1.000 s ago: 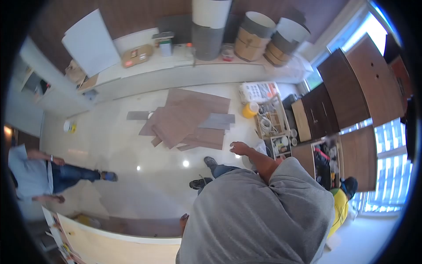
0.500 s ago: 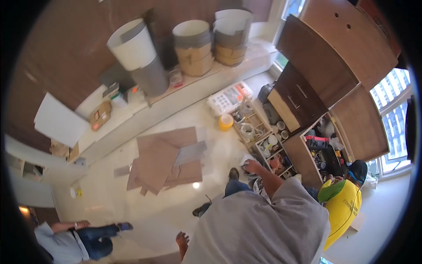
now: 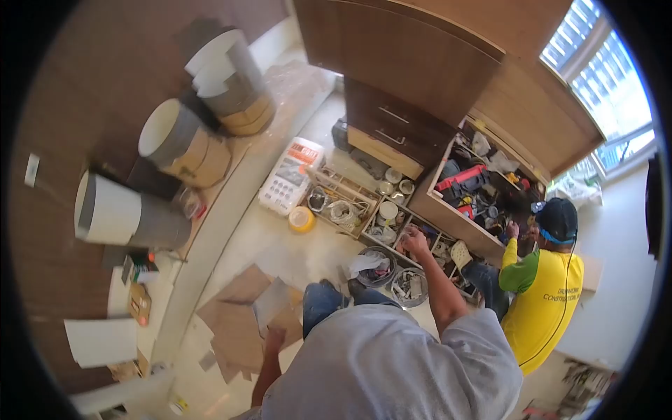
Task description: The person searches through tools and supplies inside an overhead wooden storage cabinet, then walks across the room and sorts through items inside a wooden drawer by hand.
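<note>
My right hand (image 3: 415, 242) reaches over a compartment of the wooden divided tray (image 3: 376, 211), beside reddish items. Its fingers are bent together at the tips; what lies in them is too small to make out. Just below stand a bucket (image 3: 361, 266) with a white bag and dark items, and a second bucket (image 3: 396, 297) full of small pieces. My left hand (image 3: 275, 339) hangs low on the left, in front of brown sheets (image 3: 231, 315) and a grey sheet (image 3: 269, 302) on the floor. Its fingers are blurred and mostly hidden.
A co-worker in a yellow shirt (image 3: 549, 301) crouches at the right by an open chest (image 3: 448, 199) of tools. A white printed sack (image 3: 290, 178) and a yellow roll (image 3: 302, 220) lie beyond the tray. Large rolls (image 3: 115, 210) stand along the left ledge (image 3: 196, 269).
The view has turned to the right. My right hand has moved from the bucket to a tray compartment. My left hand now appears before the sheets.
</note>
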Available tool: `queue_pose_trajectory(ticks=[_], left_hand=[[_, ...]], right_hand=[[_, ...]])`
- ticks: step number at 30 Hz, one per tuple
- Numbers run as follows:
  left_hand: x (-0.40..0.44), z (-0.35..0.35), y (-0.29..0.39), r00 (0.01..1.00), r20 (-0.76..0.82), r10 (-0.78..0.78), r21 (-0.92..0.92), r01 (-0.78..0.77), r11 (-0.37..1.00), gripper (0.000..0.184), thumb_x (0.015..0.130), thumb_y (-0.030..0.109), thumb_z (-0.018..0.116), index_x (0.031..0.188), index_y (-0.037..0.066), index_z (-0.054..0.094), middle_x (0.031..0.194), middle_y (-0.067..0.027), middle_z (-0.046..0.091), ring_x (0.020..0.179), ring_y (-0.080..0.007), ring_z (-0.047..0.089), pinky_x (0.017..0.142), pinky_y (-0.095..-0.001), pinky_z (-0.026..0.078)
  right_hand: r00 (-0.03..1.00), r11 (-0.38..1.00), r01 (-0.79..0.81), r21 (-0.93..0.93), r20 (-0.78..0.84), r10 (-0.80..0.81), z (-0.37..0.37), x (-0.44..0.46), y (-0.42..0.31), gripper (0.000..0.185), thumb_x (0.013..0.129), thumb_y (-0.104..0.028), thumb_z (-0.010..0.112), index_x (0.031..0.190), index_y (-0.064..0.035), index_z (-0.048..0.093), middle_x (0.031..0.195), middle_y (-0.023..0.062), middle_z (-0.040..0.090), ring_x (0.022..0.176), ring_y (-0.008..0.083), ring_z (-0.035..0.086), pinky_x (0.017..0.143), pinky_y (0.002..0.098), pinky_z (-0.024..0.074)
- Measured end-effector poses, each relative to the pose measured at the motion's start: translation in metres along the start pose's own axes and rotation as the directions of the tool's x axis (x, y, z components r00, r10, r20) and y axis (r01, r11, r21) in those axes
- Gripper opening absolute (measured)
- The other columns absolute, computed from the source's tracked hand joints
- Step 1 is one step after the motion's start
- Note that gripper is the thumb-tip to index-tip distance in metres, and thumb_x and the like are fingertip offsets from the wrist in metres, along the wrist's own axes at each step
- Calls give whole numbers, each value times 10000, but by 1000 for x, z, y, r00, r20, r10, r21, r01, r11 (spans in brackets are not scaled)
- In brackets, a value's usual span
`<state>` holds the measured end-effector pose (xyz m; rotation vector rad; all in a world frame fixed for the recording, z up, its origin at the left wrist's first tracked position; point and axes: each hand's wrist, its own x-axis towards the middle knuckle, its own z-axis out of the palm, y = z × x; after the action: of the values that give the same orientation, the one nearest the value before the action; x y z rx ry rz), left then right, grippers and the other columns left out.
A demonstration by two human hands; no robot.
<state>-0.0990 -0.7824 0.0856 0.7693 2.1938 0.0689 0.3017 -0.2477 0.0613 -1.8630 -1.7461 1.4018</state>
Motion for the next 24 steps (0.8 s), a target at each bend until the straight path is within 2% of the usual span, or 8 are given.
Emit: queue_pose_trajectory(ticks=[2,5,7,11,13,17,20,24], left_hand=[[58,-74,49,983,-165,84,197,-50,979,315,955,237,626,1159,14,714,1091,-224,729,994,-378,696,886,-440,537],[140,-138,133,968,-244,66,-402,-163,901,260,953,144,624,1161,18,715,1068,-169,736,945,-310,700,857,-401,548],[180,-151,182,969,-187,164,-552,-241,798,275,950,127,633,1198,30,703,1045,-146,735,941,-262,700,852,-384,549],[260,-142,235,878,80,472,-285,-434,855,365,942,161,667,1299,83,670,1042,-110,733,928,-214,698,859,-361,548],[276,-147,275,814,292,502,-157,-477,865,373,935,179,677,1298,91,674,1086,-109,740,962,-232,713,885,-361,550],[319,-166,306,720,454,525,-62,-563,824,365,935,205,686,1283,92,683,1141,-132,740,1024,-270,724,922,-375,554],[342,-191,305,764,458,455,-171,-427,888,362,939,210,686,1276,80,685,1152,-146,739,1034,-289,726,931,-385,558],[368,-228,276,817,423,393,-121,-379,918,352,950,200,668,1275,63,683,1144,-157,740,1022,-294,728,927,-387,561]], right_hand=[[990,997,-72,5,-120,72,-16,8,-3,455,905,-231,666,1316,-35,662,1192,182,738,1100,277,714,939,367,544],[975,989,-141,-30,-179,134,-28,26,-46,479,902,-248,663,1324,-22,652,1216,187,733,1139,300,701,967,384,534],[983,997,-60,48,-169,67,-19,67,-52,503,890,-279,660,1325,-25,651,1214,228,719,1171,378,673,1000,442,515],[971,999,-41,-34,-236,32,-13,141,-142,535,886,-216,664,1363,13,585,1323,290,640,1231,477,603,1039,483,482],[859,962,197,-191,-439,-263,-2,200,-164,577,903,-196,649,1436,-25,508,1448,286,549,1222,505,586,1051,507,475],[779,924,223,-309,-513,-360,-25,307,-257,560,923,-196,630,1440,-39,484,1422,282,557,1186,473,619,994,541,517],[930,871,-51,-489,-341,-137,-31,373,-275,440,961,-208,585,1363,-40,527,1303,267,629,1164,452,645,949,548,538],[945,842,-184,-507,-328,9,-11,390,-273,414,987,-206,527,1373,-55,525,1336,240,603,1101,413,680,952,516,546]])
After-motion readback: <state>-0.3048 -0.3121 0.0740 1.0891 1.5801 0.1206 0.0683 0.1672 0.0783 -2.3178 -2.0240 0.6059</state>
